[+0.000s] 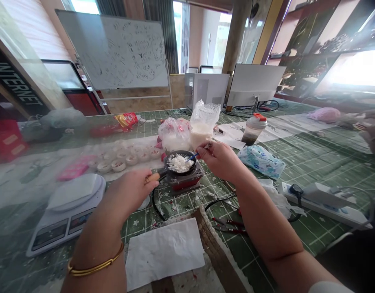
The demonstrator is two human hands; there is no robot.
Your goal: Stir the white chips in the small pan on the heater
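A small black pan (180,156) holding white flakes (178,163) sits on a little red hotplate (187,180). My left hand (130,191) is closed round the pan's wooden handle (153,177). My right hand (219,158) pinches a thin blue-tipped stirrer (194,155) whose end reaches into the flakes. Behind the pan stand two clear bags of white material (202,124) (174,136).
A white kitchen scale (68,209) stands at the left, a white paper sheet (164,252) lies near me. Rows of small white cups (126,158), a wipes packet (260,160), a shaker bottle (253,129), a power strip (324,201) and pliers (228,226) lie on the green cutting mat (303,154).
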